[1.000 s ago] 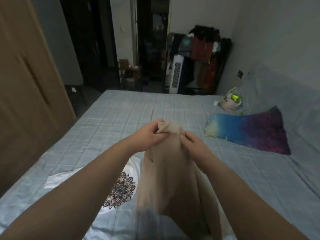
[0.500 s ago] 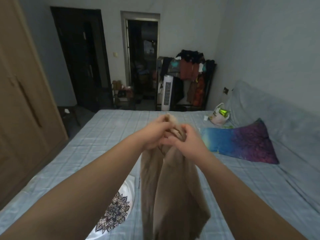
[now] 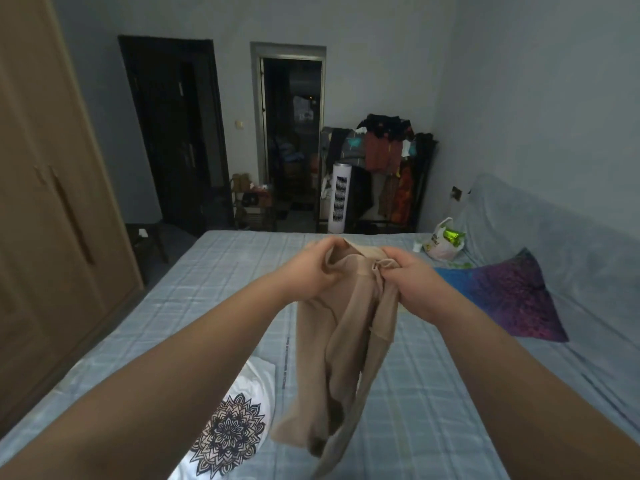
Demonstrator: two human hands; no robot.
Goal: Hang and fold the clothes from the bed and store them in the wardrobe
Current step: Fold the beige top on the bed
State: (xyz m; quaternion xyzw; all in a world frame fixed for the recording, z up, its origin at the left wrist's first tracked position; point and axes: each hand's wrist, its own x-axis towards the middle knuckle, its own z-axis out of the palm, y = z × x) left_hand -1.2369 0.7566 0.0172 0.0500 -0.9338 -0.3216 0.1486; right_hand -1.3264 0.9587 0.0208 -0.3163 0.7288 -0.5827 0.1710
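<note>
A beige garment [image 3: 343, 344] hangs in the air over the bed [image 3: 207, 289]. My left hand [image 3: 317, 268] grips its top edge on the left. My right hand [image 3: 412, 282] pinches the top edge on the right, a short gap from the other hand. The cloth droops down in loose folds between my forearms. A white T-shirt with a black mandala print [image 3: 232, 434] lies flat on the bed below my left forearm. The brown wardrobe [image 3: 52, 202] stands shut along the left side.
A blue and purple pillow [image 3: 505, 296] lies on the right of the bed, with a plastic bag [image 3: 441, 240] behind it. Past the bed's far end stand a clothes rack [image 3: 388, 157], a white tower fan [image 3: 341, 199], a dark door and an open doorway.
My head has tilted up, so more of the room shows. My hands have lifted the beige garment higher and have drawn slightly apart along its top edge.
</note>
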